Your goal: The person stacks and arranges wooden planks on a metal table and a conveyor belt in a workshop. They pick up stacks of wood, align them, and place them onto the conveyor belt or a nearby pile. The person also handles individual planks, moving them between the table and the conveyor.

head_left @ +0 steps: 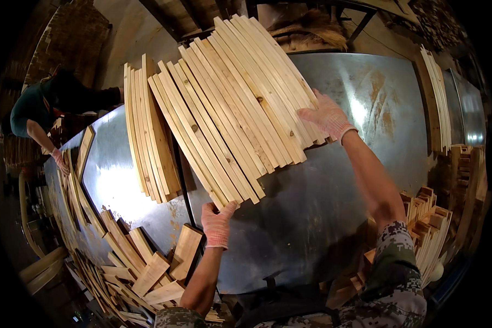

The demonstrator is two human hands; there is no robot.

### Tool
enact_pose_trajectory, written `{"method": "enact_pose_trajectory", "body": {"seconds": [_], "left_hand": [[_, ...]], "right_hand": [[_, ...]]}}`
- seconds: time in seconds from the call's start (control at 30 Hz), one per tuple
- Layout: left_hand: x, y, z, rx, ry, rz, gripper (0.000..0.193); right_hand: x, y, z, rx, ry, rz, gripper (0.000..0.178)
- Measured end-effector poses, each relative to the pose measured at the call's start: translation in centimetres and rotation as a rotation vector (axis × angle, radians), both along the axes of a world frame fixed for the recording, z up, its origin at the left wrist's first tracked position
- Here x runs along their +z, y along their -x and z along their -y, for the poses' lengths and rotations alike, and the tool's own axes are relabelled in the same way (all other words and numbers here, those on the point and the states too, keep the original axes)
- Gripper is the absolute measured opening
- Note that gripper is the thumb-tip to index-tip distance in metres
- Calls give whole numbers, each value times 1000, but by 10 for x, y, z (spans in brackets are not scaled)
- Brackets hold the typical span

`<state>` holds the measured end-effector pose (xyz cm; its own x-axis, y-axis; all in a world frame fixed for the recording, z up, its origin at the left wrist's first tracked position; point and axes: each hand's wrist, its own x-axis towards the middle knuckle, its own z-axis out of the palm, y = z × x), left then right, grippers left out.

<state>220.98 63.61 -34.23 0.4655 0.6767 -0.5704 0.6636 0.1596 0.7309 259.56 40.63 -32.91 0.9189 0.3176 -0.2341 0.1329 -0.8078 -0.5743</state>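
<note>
Your gloved left hand [218, 224] presses flat, fingers extended, against the near ends of a fanned row of pale wooden slats [235, 104] lying on the metal table [311, 218]. Your right hand [325, 116], also open and gripping nothing, rests on the row's right edge. A second bundle of slats [147, 131] lies just left; offcut blocks [147, 268] are heaped at lower left.
</note>
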Motion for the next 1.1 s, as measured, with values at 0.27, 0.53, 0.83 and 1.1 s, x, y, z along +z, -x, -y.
{"method": "enact_pose_trajectory", "body": {"seconds": [0.27,0.53,0.83,1.1], "left_hand": [[35,18,-61,-114,164,51,52],[25,-26,-99,-82,-129,-65,54],[19,-56,-100,-59,-101,35,71],[27,-29,-97,-220,-237,11,78]], "right_hand": [[18,54,-1,111,140,-338,112],[-14,42,5,191,-365,-239,96],[-46,-7,-57,-104,-1066,-474,86],[-53,31,-44,-92,-1225,-583,95]]}}
